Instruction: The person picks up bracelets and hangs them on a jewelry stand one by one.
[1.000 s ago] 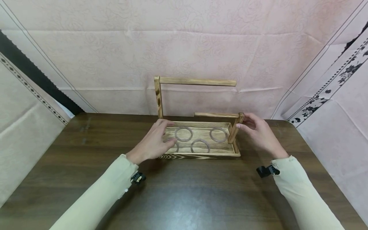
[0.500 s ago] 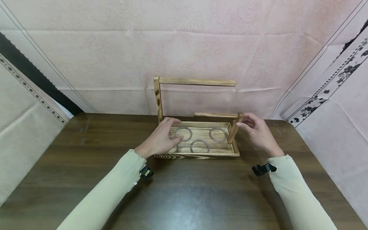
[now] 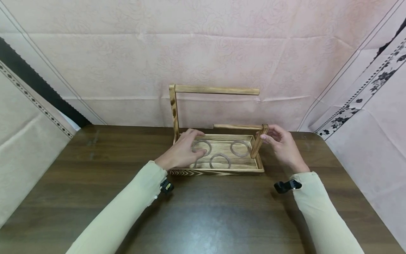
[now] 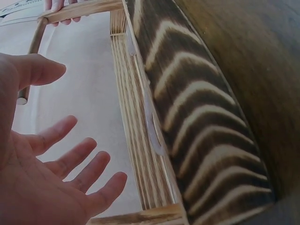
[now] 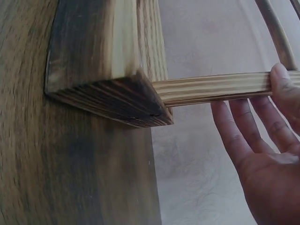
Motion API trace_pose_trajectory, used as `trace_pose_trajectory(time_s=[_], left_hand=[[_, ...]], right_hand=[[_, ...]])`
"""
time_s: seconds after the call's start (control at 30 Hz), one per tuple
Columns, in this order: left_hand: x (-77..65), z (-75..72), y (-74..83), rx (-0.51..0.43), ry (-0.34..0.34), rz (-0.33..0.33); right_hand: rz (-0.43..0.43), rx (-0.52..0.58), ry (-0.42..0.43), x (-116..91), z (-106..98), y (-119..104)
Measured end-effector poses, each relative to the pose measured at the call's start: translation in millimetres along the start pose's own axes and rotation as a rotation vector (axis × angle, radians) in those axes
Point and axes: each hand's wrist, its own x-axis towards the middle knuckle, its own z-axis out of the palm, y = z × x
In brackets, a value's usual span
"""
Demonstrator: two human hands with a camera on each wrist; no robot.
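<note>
A wooden tray (image 3: 219,173) with burnt grain lies on the table, several clear rings (image 3: 240,142) on its floor. From its left end rises a wooden upright (image 3: 174,109) carrying a long bar (image 3: 217,90) that reaches right. My left hand (image 3: 182,150) hovers over the tray's left part, thumb and fingers spread; the left wrist view shows nothing in it. At the other end, my right hand (image 3: 282,146) pinches a shorter upright (image 5: 211,89) near its top, thumb on one side, fingers on the other. A round dowel (image 3: 238,126) juts left from that upright.
The brown table (image 3: 203,211) stretches toward me. Behind it hangs a pale patterned cloth (image 3: 215,56), close to the table's back edge. More cloth (image 3: 374,141) hangs at the right. Each wrist wears a small black camera (image 3: 166,186).
My left hand has moved right, farther over the tray, still spread. The right hand keeps its pinch on the short upright, its wrist shifted slightly left.
</note>
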Motion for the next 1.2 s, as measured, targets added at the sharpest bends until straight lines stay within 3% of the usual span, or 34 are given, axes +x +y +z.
trace_pose_trajectory(time_s=[0.2, 0.53, 0.87, 1.2], left_hand=[[7.4, 5.3, 7.1, 0.018, -0.024, -0.008], [18.9, 13.4, 20.1, 0.131, -0.071, 0.018], [29.8, 15.3, 22.5, 0.173, -0.087, 0.037], [35.8, 24.9, 23.5, 0.194, -0.119, 0.027]], right_hand=[[0.0, 0.037, 0.017, 1.2, 3.1, 4.2], [0.026, 0.03, 0.032, 0.2, 1.9, 1.8], [0.017, 0.041, 0.046, -1.7, 4.5, 4.6], [0.007, 0.133, 0.105, -1.5, 13.9, 10.9]])
